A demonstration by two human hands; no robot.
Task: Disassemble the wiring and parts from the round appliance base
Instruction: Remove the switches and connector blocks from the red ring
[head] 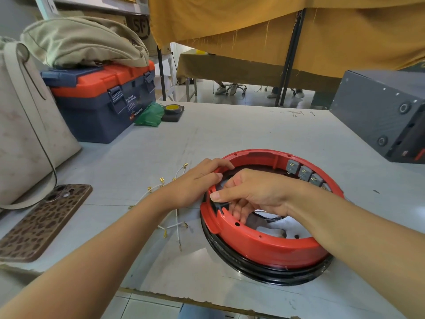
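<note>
Red base (264, 245) on a black ring (271, 272), near the table's (230, 139) front edge. Right hand (250, 194) reaching into base, thumb and fingers pinching a black part (219, 206) at its left rim. Left hand (197, 180) gripping that rim just behind. Left of base: loose white wires (174, 199), then a phone (43, 221). Grey switches (305, 172) along base's far wall. Beyond base: toolbox (103, 100) far left, grey box (386, 116) far right.
</note>
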